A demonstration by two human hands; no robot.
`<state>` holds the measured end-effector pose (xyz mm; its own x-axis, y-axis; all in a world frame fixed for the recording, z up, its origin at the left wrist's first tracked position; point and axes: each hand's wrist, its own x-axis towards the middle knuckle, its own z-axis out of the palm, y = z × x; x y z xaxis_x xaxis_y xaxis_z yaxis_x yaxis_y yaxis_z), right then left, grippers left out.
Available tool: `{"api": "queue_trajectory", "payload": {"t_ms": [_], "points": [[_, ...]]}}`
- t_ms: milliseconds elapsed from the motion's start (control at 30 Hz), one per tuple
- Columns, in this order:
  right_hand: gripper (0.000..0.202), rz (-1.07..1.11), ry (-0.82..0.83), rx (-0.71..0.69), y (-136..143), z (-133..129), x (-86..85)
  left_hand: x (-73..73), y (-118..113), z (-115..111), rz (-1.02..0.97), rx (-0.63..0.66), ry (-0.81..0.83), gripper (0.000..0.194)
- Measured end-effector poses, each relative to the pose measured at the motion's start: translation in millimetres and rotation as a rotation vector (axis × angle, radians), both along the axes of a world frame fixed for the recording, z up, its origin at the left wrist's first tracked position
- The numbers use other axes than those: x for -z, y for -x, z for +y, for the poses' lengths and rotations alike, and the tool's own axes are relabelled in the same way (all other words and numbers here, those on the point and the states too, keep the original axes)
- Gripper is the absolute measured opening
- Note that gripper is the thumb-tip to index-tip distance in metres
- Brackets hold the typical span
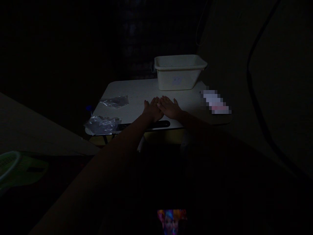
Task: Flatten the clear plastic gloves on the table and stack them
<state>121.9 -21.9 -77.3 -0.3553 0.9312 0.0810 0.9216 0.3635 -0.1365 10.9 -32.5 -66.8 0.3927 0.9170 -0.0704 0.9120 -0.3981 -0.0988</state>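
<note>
Both arms reach forward over a small white table (137,89) in dim light. My left hand (153,109) is held palm up with its fingers stretched out and its thumb apart. Beside it and touching it at the fingers, my right hand (170,107) is likewise spread, its thumb pointing outward. Neither hand holds anything that I can see. Behind the hands, a white plastic tub (174,78) stands at the back of the table. Two clear plastic bags lie to the left, one crumpled bag (104,124) at the front corner and one flatter bag (116,101) behind it.
A blurred-out white and reddish item (216,101) lies at the table's right edge. A dark slot (158,124) runs along the front edge. On the lower left is a green basket (26,169). A dark cable (249,75) hangs down on the right.
</note>
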Motion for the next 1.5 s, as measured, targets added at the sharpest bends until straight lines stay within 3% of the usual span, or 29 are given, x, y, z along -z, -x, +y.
{"api": "queue_trajectory", "payload": {"t_ms": [867, 1100, 1233, 1367, 1500], "points": [[0.058, 0.053, 0.144, 0.023, 1, 0, -5.7, -4.3, 0, 2, 0.032, 0.027, 0.066, 0.059], [0.052, 0.038, 0.049, -0.027, -1, -2, -0.8, -5.0, 5, -1, 0.006, 0.013, 0.008, 0.058], [0.051, 0.045, 0.020, -0.015, -4, -1, 0.7, -16.5, 17, -2, -0.068, 0.130, -0.098, 0.051], [0.051, 0.054, 0.017, -0.017, -8, -1, 0.0, -28.0, 23, -3, -0.023, 0.266, -0.103, 0.035], [0.052, 0.062, 0.005, -0.002, -12, -2, -0.3, -29.1, 20, -8, 0.030, 0.267, -0.151, 0.034]]}}
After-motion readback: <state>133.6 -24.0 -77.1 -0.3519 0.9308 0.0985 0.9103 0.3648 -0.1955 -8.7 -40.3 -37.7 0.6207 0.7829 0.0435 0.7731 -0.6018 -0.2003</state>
